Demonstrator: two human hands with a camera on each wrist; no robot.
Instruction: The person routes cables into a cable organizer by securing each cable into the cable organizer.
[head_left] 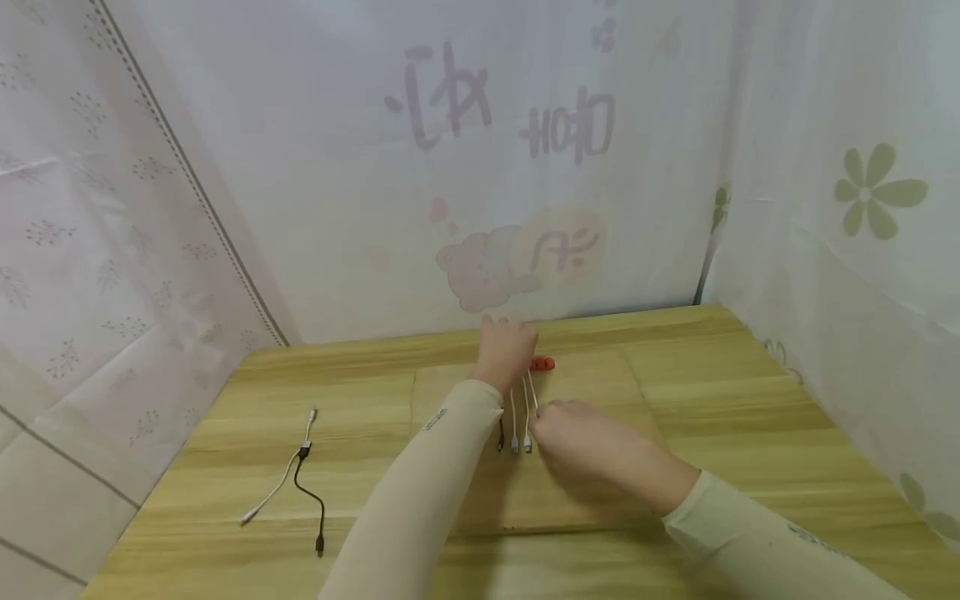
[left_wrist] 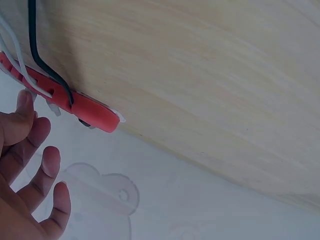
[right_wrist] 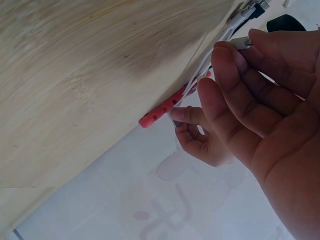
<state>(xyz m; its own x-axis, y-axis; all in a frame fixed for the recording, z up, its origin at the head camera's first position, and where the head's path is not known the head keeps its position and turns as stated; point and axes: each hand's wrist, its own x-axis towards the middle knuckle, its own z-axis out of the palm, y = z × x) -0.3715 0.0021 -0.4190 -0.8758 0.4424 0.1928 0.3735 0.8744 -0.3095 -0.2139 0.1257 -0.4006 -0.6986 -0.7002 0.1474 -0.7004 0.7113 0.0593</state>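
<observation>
A red cable clip holder (head_left: 543, 364) with several slots lies near the far edge of a wooden board. My left hand (head_left: 506, 350) is beside it, hiding part of it. In the right wrist view the left thumb and forefinger pinch a small grey connector (right_wrist: 176, 123) right at the holder. The right hand (head_left: 581, 437) is nearer me and pinches the white plug (right_wrist: 240, 43) of a white cable (head_left: 533, 388) running up to the holder. White cables and a black cable (left_wrist: 34, 45) pass through other slots, their plugs (head_left: 528, 445) toward me.
Left of the board, a white cable (head_left: 277, 487) and a black cable (head_left: 321, 508) lie on the table, crossing near their upper parts. The thin wooden board (head_left: 570, 508) sits on the wood-grain table (head_left: 720, 392). Printed curtains (head_left: 337, 208) stand behind and on both sides.
</observation>
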